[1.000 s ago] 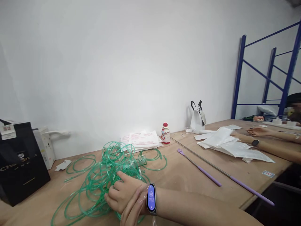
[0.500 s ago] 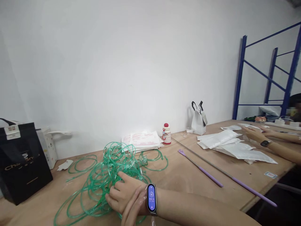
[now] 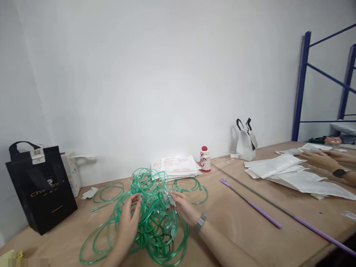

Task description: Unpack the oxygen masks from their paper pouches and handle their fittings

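Note:
A heap of tangled green plastic tubing [image 3: 155,237] lies in front of me, with clear plastic pieces caught among the loops. On the heap's left side, my left hand [image 3: 130,212] curls its fingers and thumb around some tubing; exactly which strands is hard to see. My right hand [image 3: 184,205], wearing a wrist band, pinches a clear plastic piece [image 3: 169,200] at the heap's upper right. Another clear, cup-like piece [image 3: 170,225] rests among the loops below it.
Behind the heap lie printed white sheets [image 3: 179,165] and a red-topped bottle [image 3: 205,159]. A black bag [image 3: 41,189] stands left, a small white bag [image 3: 246,144] right. Two purple-handled rods [image 3: 264,214] cross the table beside white packets [image 3: 289,170]. Another person's hands [image 3: 319,159] reach in.
My hands, previously crossed low over the heap, have moved apart to its two sides. The right now grips a clear piece. The view has turned slightly left.

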`<state>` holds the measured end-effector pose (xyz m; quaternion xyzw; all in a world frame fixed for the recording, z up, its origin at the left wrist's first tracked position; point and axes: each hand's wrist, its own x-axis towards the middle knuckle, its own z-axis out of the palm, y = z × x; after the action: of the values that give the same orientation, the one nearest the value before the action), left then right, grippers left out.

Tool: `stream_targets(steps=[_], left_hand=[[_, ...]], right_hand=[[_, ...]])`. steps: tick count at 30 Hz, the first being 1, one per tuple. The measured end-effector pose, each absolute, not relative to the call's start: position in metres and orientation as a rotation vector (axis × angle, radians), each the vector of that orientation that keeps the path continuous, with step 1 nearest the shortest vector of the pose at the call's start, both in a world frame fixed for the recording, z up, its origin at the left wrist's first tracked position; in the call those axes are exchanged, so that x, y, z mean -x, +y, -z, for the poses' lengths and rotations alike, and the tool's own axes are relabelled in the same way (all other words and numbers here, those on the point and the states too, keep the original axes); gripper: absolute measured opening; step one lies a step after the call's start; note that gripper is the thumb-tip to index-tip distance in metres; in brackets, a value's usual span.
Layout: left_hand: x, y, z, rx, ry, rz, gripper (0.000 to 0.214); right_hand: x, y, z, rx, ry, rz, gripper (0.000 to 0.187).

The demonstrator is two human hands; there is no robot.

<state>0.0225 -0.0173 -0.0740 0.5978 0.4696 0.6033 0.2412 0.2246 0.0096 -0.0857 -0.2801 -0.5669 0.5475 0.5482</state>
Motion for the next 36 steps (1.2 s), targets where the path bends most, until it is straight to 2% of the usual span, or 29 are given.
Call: stream_targets(steps=[6,10,14,27,36], left_hand=[[-0.034,-0.027,0.098,-1.719,1.219,-1.446,0.043],[-0.035,-0.033,0.102,-1.804,1.251,-1.355,0.035],[-0.036,-0.031,0.106,-1.835,1.219,-1.350,0.031],[-0.033,-0.032,0.102,-1.694,1.224,-1.481,0.042],[-0.033,-0.034,0.102,-1.853,1.236,-1.453,0.028]], right_hand=[[-0.215,-0.004,0.092,0.613,-1.240,-1.477,0.042],[-0.211,-0.007,0.096,0.632,-1.260,-1.507,0.039],[-0.211,-0.007,0.098,0.660,-1.273,-1.511,0.041],[-0.212,-0.005,0.100,0.689,-1.293,-1.469,0.040],[-0.214,-0.006,0.099,0.729,-1.397,-1.441,0.041]])
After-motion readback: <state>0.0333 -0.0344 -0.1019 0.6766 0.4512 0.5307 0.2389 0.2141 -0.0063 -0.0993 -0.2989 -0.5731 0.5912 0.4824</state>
